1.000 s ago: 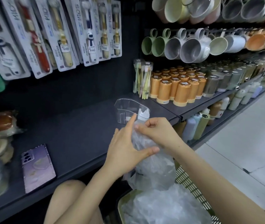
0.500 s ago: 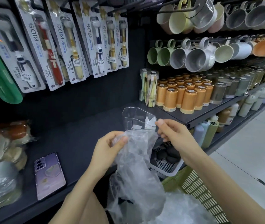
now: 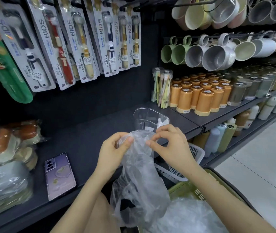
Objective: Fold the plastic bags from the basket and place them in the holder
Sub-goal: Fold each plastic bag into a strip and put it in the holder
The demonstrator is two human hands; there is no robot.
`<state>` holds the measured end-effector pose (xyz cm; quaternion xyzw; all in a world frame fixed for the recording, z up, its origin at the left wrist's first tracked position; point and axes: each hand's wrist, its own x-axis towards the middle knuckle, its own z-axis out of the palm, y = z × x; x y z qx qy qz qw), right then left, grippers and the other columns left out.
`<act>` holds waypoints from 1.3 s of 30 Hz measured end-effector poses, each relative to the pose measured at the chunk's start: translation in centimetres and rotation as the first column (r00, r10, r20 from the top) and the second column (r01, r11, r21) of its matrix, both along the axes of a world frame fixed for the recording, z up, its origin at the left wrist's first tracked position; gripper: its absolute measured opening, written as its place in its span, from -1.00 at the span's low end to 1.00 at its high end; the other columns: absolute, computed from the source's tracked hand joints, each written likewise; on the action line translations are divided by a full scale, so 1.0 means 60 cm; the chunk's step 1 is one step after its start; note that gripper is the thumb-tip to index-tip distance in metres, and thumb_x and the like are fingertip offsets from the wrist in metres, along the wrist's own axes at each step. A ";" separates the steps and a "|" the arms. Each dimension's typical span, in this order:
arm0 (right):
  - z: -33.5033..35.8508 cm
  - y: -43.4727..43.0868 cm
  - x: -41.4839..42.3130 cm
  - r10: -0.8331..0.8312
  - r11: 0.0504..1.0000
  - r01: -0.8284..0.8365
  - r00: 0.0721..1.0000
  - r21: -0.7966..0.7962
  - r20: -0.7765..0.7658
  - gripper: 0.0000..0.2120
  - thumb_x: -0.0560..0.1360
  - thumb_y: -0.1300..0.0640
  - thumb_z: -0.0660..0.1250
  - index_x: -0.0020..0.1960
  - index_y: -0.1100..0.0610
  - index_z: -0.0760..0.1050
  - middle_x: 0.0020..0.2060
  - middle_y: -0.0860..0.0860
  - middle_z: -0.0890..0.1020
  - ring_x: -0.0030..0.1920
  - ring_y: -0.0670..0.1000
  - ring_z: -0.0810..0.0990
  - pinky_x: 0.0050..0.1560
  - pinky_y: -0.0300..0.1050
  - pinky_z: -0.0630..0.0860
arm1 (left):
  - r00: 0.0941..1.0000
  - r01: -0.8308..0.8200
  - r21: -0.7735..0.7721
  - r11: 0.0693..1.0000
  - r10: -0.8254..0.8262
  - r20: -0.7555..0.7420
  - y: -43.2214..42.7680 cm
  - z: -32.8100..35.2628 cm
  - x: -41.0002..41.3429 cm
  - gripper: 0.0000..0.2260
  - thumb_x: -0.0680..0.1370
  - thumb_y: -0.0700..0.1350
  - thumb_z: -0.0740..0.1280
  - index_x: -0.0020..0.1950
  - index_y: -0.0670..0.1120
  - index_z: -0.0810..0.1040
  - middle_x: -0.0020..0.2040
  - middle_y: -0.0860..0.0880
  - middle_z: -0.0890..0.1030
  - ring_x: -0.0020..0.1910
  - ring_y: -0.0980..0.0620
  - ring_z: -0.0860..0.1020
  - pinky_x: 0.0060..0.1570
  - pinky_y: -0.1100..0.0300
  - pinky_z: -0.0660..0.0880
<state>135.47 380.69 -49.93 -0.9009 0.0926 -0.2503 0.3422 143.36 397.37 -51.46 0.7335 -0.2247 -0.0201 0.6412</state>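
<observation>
Just beyond the left grip (image 3: 112,152) and right grip (image 3: 171,147), the clear holder (image 3: 144,118) blocks the way. To their left, bare shelf (image 3: 86,137) runs to a phone (image 3: 60,176). Beneath them the pinched plastic bag (image 3: 139,182) hangs down by the green basket (image 3: 182,187).

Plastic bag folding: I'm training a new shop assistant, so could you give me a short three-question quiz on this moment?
1. True or false: the left hand and the right hand both pinch the plastic bag near its top.
2. The clear holder stands: A on the dark shelf; B in the left hand; C inside the plastic bag.
3. Fill in: a purple ___ lies flat on the shelf, left of the hands.
Key: 1 true; 2 A; 3 phone.
</observation>
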 end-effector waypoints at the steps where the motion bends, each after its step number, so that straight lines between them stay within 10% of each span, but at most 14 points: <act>1: -0.001 -0.001 0.003 0.036 0.998 -0.035 0.999 0.053 -0.008 -0.86 0.43 -0.05 0.46 -0.27 -0.07 0.58 -0.06 -0.24 0.50 0.05 -0.15 0.40 0.20 -0.14 0.27 | 1.000 -0.002 0.006 1.000 0.002 0.005 0.001 0.000 0.001 -0.93 0.52 -0.08 0.38 -0.07 -0.03 0.65 -0.13 0.08 0.68 -0.13 0.16 0.61 -0.08 0.26 0.50; 10: 0.022 -0.056 0.005 0.056 0.985 -0.060 0.998 0.162 0.026 -0.81 0.60 0.12 0.25 -0.20 0.07 0.44 -0.40 -0.03 0.48 -0.45 -0.17 0.36 -0.39 -0.32 0.28 | 0.993 -0.008 0.274 0.962 -0.023 0.112 0.051 -0.008 0.046 -0.95 0.51 -0.01 0.42 -0.14 0.08 0.65 -0.14 0.20 0.67 -0.12 0.14 0.60 -0.04 0.22 0.50; 15: 0.055 -0.072 0.020 0.041 0.999 -0.042 0.999 0.026 0.028 -0.83 0.58 0.07 0.28 -0.17 0.07 0.46 -0.36 -0.05 0.59 -0.36 -0.10 0.50 -0.25 -0.12 0.45 | 0.995 0.035 0.400 0.916 -0.068 0.068 0.090 0.025 0.088 -0.52 0.36 0.43 0.29 0.18 0.24 0.46 0.20 0.19 0.53 0.19 0.29 0.47 0.34 0.15 0.38; 21: 0.105 -0.018 0.049 0.239 0.971 -0.239 0.971 0.029 0.002 -0.81 0.55 0.04 0.33 -0.23 0.04 0.50 -0.38 0.00 0.62 -0.31 0.02 0.58 -0.12 0.08 0.54 | 0.896 0.151 0.487 0.860 -0.328 0.301 0.005 0.109 0.047 -0.33 0.34 0.39 0.35 0.39 0.18 0.37 0.27 0.47 0.29 0.39 0.42 0.18 0.43 0.34 0.01; 25: 0.105 -0.007 0.048 0.277 0.938 -0.289 0.957 0.190 0.088 -0.83 0.57 0.06 0.31 -0.16 0.12 0.54 -0.34 0.02 0.65 -0.29 0.01 0.60 -0.16 0.04 0.55 | 0.904 0.154 0.370 0.916 -0.282 0.322 -0.034 0.098 0.053 -0.70 0.39 0.17 0.41 -0.08 -0.04 0.59 -0.20 0.11 0.59 -0.16 0.24 0.49 -0.06 0.07 0.43; 28: 0.073 -0.026 0.031 0.218 0.945 -0.245 0.966 0.216 0.140 -0.82 0.52 -0.11 0.28 -0.13 -0.02 0.54 -0.21 -0.11 0.66 -0.16 -0.10 0.61 -0.09 -0.16 0.49 | 0.941 0.109 0.244 0.964 -0.180 0.288 -0.029 0.077 0.063 -0.58 0.42 0.14 0.39 -0.20 -0.25 0.50 -0.20 -0.24 0.53 -0.26 0.05 0.43 -0.16 -0.12 0.45; 34: 0.010 -0.035 -0.007 0.173 0.975 -0.165 0.984 -0.149 0.042 -0.56 0.31 -0.39 0.27 0.00 -0.11 0.55 -0.07 -0.33 0.55 0.05 -0.25 0.44 0.16 -0.29 0.22 | 0.985 -0.046 0.092 0.995 0.030 0.171 -0.017 0.057 0.065 -0.75 0.51 -0.10 0.43 -0.33 -0.09 0.48 -0.44 0.12 0.44 -0.39 0.24 0.38 -0.33 0.39 0.33; 39: -0.016 -0.030 0.009 0.101 0.983 -0.095 0.994 -0.156 0.030 -0.74 0.41 -0.12 0.40 0.02 -0.01 0.61 -0.15 -0.22 0.57 -0.09 -0.18 0.48 0.10 -0.12 0.30 | 0.984 -0.141 -0.012 0.990 0.141 0.107 0.001 0.046 0.073 -0.59 0.53 -0.04 0.39 -0.26 -0.33 0.33 -0.33 -0.07 0.33 -0.32 0.05 0.31 -0.26 0.15 0.31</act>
